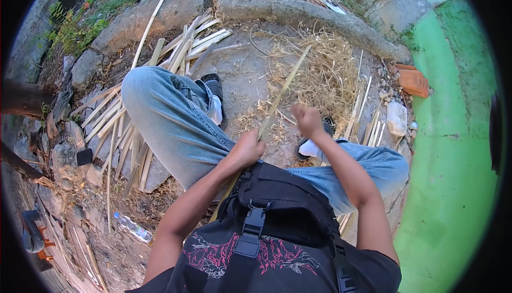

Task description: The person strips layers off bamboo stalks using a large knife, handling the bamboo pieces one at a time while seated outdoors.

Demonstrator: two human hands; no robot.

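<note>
My left hand (248, 149) is closed around a long, thin strip of bamboo or split wood (285, 87). The strip slants away from me to the upper right, and its near end passes beneath my left forearm beside the black bag (282, 186) on my lap. To the right of the strip, my right hand (308, 120) is raised with its fingers curled, apart from the strip. Whatever those fingers may hold is too small or hidden to make out. Below the strip's far end lies a heap of curly, straw-coloured shavings (330, 74).
Pale split strips (186, 47) are piled beyond my left knee, and more (114, 119) lie to its left. A stone curb (298, 10) crosses the far side. At right stand a green wall (448, 133) and an orange brick (413, 81). A plastic bottle (133, 227) lies lower left.
</note>
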